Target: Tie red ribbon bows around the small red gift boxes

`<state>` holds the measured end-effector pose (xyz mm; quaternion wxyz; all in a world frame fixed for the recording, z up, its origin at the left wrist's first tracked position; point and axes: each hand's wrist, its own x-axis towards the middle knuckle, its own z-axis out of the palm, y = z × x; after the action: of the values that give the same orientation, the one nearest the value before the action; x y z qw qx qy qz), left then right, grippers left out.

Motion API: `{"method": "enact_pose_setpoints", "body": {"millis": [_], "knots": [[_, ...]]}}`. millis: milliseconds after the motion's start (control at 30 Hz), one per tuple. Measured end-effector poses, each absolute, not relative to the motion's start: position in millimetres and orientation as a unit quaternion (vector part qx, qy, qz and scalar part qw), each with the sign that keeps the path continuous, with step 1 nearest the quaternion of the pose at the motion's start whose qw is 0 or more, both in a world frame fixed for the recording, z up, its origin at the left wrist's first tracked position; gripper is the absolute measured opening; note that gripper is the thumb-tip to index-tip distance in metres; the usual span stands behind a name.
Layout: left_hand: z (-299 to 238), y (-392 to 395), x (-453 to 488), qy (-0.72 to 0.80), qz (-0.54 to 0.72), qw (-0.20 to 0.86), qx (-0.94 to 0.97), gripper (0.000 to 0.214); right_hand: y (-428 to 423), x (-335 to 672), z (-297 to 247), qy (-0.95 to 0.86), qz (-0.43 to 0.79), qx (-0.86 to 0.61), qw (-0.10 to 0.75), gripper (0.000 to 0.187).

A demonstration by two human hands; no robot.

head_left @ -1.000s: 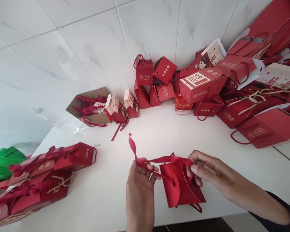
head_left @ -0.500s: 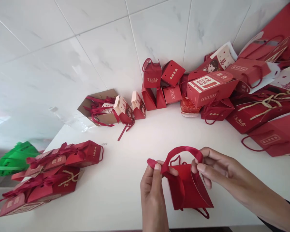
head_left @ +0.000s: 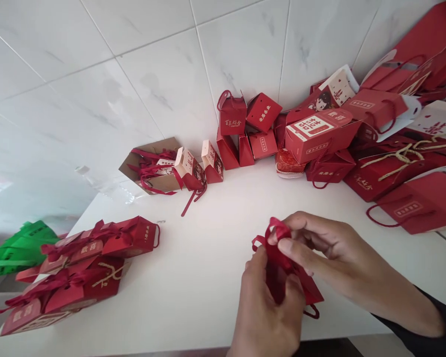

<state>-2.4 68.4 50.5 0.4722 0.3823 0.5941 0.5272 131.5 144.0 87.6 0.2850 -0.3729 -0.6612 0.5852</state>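
A small red gift box point(head_left: 312, 291) sits on the white table right of centre, mostly covered by my hands. My right hand point(head_left: 330, 255) pinches a red ribbon point(head_left: 280, 229) over the top of the box, where the ribbon bends into a small loop. Below and to the left, my left hand point(head_left: 269, 312) is curled around the box's near left side, thumb and fingers pressing its panels. One red cord handle point(head_left: 312, 312) sticks out at the lower right. The ribbon's other end is hidden by my fingers.
Two rows of ribbon-tied red boxes point(head_left: 82, 280) lie on the left, by a green bag point(head_left: 22, 248). Along the tiled wall stand a cardboard box point(head_left: 154, 145) of ribbons, small red boxes point(head_left: 233, 116) and a heap of larger ones point(head_left: 397, 208) at right.
The ribbon's wide arc has been drawn into a small loop. My left hand has moved right, from the ribbon's end onto the box; my right hand has shifted slightly left and up.
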Motion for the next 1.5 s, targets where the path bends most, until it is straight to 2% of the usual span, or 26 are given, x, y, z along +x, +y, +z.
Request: {"method": "enact_pose_setpoints", "body": {"millis": [133, 233, 300, 433, 567, 800, 933, 1000, 1100, 1167, 1233, 1333, 1433, 1500], "knots": [[51, 69, -4, 0.601, 0.484, 0.501, 0.391, 0.033, 145, 124, 97, -0.742, 0.519, -0.352, 0.235, 0.023], [52, 71, -11, 0.590, 0.473, 0.534, 0.379, 0.047, 153, 128, 101, -0.790, 0.462, -0.359, 0.182, 0.029], [52, 73, -14, 0.580, 0.481, 0.536, 0.381, 0.049, 159, 132, 101, -0.804, 0.428, -0.379, 0.163, 0.032], [51, 76, -18, 0.553, 0.512, 0.541, 0.372, 0.042, 166, 142, 96, -0.823, 0.385, -0.384, 0.164, 0.024], [51, 79, -20, 0.556, 0.507, 0.544, 0.371, 0.046, 164, 147, 95, -0.813, 0.383, -0.406, 0.169, 0.022], [59, 79, -19, 0.558, 0.524, 0.540, 0.350, 0.053, 156, 159, 100, -0.766, 0.420, -0.434, 0.221, 0.028], [61, 79, -17, 0.551, 0.503, 0.559, 0.362, 0.035, 156, 159, 106, -0.715, 0.450, -0.420, 0.330, 0.023], [60, 79, -16, 0.536, 0.483, 0.568, 0.396, 0.032, 157, 155, 109, -0.704, 0.448, -0.403, 0.375, 0.020], [58, 77, -15, 0.565, 0.464, 0.557, 0.394, 0.044, 157, 149, 105, -0.712, 0.427, -0.397, 0.392, 0.034], [58, 75, -16, 0.606, 0.453, 0.548, 0.357, 0.051, 158, 146, 96, -0.730, 0.432, -0.398, 0.350, 0.043], [59, 73, -17, 0.624, 0.446, 0.545, 0.339, 0.051, 161, 146, 87, -0.749, 0.469, -0.386, 0.266, 0.050], [63, 70, -17, 0.622, 0.456, 0.541, 0.335, 0.046, 164, 148, 80, -0.752, 0.526, -0.359, 0.169, 0.049], [65, 70, -15, 0.643, 0.464, 0.528, 0.305, 0.046, 166, 153, 86, -0.738, 0.526, -0.388, 0.167, 0.038], [66, 71, -14, 0.640, 0.468, 0.529, 0.302, 0.046, 164, 157, 93, -0.728, 0.508, -0.423, 0.178, 0.037]]}}
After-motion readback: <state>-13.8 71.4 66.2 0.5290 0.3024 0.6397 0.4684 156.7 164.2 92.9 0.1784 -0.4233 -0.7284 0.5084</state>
